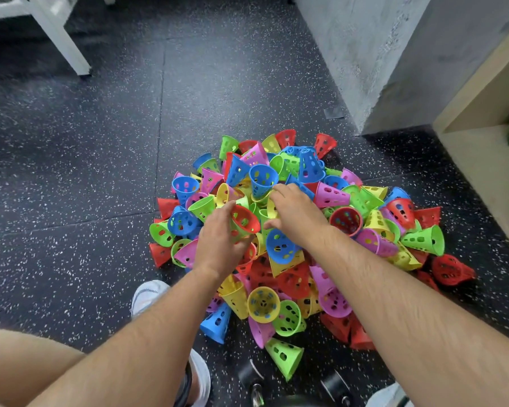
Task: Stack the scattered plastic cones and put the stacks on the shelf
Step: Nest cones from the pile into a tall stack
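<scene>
Our left hand [221,245] grips a red perforated plastic cone [245,221] with its mouth towards us, probably ready for nesting. Our right hand [295,213] rests loose-fingered on the multicoloured cone heap [332,198], likely hunting for the next one.

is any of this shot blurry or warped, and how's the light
Head view: the cone pile and the red cone in the left hand are sharp; the white frame top left is smeared; wide-angle warp leans the grey wall; light is even, shadows soft, no harsh glare.
</scene>
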`<act>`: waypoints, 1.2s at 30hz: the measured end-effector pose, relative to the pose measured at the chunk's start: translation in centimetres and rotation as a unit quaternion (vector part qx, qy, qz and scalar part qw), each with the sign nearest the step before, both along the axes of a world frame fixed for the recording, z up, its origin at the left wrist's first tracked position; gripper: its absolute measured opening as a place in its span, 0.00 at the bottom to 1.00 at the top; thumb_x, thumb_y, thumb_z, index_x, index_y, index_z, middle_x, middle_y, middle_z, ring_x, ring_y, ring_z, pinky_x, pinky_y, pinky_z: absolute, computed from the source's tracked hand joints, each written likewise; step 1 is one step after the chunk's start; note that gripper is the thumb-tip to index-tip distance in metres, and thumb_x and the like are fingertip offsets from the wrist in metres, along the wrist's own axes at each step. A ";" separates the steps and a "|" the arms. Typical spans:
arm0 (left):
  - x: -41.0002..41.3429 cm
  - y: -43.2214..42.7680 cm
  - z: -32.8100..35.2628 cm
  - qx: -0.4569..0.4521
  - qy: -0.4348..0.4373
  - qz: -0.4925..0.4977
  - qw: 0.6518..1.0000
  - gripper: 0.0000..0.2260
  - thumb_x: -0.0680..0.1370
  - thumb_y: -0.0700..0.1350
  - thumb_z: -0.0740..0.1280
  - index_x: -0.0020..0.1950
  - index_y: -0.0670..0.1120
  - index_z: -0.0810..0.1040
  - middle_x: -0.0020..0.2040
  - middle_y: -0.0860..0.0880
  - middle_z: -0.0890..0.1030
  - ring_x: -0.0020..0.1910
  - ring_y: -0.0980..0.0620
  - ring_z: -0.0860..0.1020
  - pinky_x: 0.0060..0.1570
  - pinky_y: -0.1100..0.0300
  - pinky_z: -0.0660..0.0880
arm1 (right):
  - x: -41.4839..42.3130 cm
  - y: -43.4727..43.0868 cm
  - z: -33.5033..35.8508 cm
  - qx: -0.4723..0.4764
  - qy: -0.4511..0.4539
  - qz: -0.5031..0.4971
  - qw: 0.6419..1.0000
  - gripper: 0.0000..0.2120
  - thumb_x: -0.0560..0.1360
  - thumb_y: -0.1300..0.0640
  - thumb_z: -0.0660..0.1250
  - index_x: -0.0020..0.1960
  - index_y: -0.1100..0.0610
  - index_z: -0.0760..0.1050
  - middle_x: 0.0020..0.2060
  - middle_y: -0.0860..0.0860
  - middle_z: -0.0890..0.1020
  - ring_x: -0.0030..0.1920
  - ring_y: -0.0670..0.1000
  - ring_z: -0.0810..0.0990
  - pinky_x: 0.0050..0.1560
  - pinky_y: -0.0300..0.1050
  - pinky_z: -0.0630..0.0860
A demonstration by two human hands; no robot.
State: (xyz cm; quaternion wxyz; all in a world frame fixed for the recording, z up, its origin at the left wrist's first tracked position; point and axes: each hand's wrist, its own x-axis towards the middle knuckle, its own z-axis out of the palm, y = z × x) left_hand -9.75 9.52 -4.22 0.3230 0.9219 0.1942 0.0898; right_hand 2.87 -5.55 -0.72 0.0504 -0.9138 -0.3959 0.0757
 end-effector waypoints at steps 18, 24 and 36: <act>4.5 -3.7 2.4 -0.016 -0.066 -0.049 0.996 0.36 0.71 0.46 0.82 0.75 0.42 0.72 0.67 0.44 0.78 0.67 0.44 0.76 0.68 0.54 0.70 | -0.7 -3.9 3.5 0.472 0.140 -0.253 0.833 0.27 0.71 0.49 0.77 0.65 0.60 0.75 0.57 0.51 0.76 0.56 0.48 0.78 0.58 0.44 0.77; 4.2 -3.9 2.5 -0.047 -0.098 -0.061 0.992 0.30 0.72 0.45 0.80 0.71 0.53 0.72 0.61 0.57 0.79 0.61 0.56 0.76 0.62 0.62 0.71 | -2.5 -4.8 2.8 0.374 0.157 -0.150 0.902 0.20 0.72 0.54 0.74 0.62 0.59 0.78 0.54 0.50 0.79 0.56 0.48 0.78 0.59 0.48 0.76; 2.1 -3.4 1.3 0.007 -0.014 -0.090 0.996 0.37 0.72 0.45 0.82 0.77 0.43 0.70 0.71 0.43 0.78 0.71 0.42 0.74 0.70 0.48 0.70 | -4.2 -7.3 -2.5 0.044 0.117 -0.123 0.985 0.41 0.72 0.36 0.70 0.77 0.54 0.59 0.70 0.53 0.70 0.71 0.56 0.66 0.71 0.52 0.65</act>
